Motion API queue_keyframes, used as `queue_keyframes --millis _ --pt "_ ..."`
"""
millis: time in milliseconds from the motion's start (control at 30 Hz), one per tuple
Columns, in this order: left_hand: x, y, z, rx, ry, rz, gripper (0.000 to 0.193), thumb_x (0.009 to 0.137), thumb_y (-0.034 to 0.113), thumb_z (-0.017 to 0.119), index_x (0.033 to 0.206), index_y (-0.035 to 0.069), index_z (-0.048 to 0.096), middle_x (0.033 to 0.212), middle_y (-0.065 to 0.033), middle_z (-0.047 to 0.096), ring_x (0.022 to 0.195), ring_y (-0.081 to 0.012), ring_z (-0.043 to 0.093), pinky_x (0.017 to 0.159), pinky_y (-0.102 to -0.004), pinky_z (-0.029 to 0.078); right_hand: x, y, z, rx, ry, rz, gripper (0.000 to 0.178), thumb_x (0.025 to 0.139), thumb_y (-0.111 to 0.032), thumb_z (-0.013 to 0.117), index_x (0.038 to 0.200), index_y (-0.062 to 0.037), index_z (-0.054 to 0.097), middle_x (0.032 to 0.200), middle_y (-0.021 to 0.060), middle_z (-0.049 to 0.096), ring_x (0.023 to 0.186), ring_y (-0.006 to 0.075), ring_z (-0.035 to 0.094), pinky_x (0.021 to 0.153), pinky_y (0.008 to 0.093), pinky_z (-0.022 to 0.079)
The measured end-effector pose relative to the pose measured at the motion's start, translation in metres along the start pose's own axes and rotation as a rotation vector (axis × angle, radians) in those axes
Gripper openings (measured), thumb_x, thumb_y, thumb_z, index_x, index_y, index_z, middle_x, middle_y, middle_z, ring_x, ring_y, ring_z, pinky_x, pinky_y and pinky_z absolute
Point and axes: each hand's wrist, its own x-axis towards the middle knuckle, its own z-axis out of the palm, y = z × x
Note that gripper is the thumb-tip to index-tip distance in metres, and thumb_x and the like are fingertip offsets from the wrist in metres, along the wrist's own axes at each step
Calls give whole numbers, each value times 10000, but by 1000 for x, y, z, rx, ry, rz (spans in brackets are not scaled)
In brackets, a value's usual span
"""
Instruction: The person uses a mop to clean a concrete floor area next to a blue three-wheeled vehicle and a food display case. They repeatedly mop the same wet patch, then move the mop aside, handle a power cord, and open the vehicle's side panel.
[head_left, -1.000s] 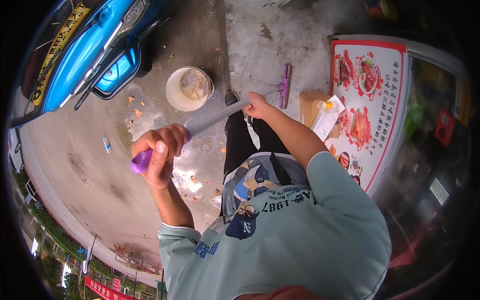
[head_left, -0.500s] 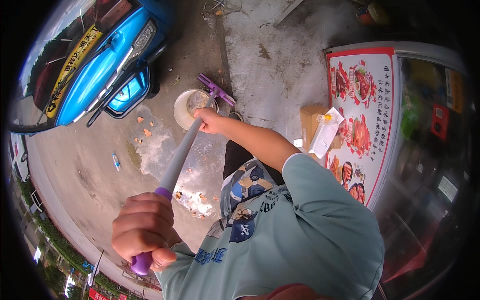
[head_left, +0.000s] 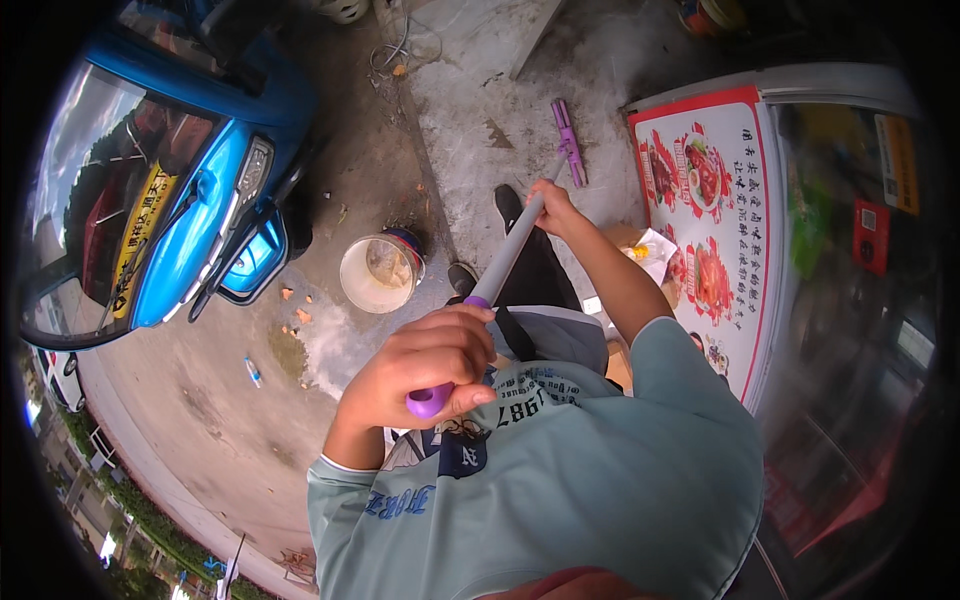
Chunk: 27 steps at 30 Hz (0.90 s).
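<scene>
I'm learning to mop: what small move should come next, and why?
Perhaps nudge the mop head across the floor: it is away from the bucket, and the left hand grips the purple end of the pole while the right hand holds it farther down.

Daylight, fairly bright, mostly soft. Pale glare sits on the ground (head_left: 335, 345) left of the left grip (head_left: 430, 350); farther left, gloss streaks the blue vehicle (head_left: 175, 275) and sky reflects in its windshield (head_left: 105, 110). Dimmer beyond the right grip (head_left: 553, 207), toward the top edge. Well right of both grips, the glass (head_left: 850, 400) looks murky and hazy with reflections. Both grips read reasonably sharp. Fisheye bends straight edges; the rim softens, corners fall to black.
</scene>
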Motion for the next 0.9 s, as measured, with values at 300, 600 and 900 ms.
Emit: queue_keyframes --millis 300,600,900 --pt "102 -188 -12 -283 432 -364 129 924 103 697 923 41 583 1071 -111 679 1228 -292 560 1088 -438 386 136 -137 -68 -35 216 -19 117 936 -178 549 950 -103 460 768 52 475 577 149 438 449 272 357" --pt "89 -252 -103 -631 883 -402 178 1000 89 573 835 48 521 865 -78 555 973 -233 539 1000 -407 388 184 -112 44 -192 297 208 118 979 -210 484 919 -128 425 753 21 408 556 118 386 400 237 272" --pt "4 -163 -262 -465 1034 -366 234 1018 164 535 816 58 478 766 -59 455 873 -243 515 1006 -468 383 194 2 223 -238 175 437 90 958 -116 525 949 -130 436 784 34 425 599 127 411 403 237 270"
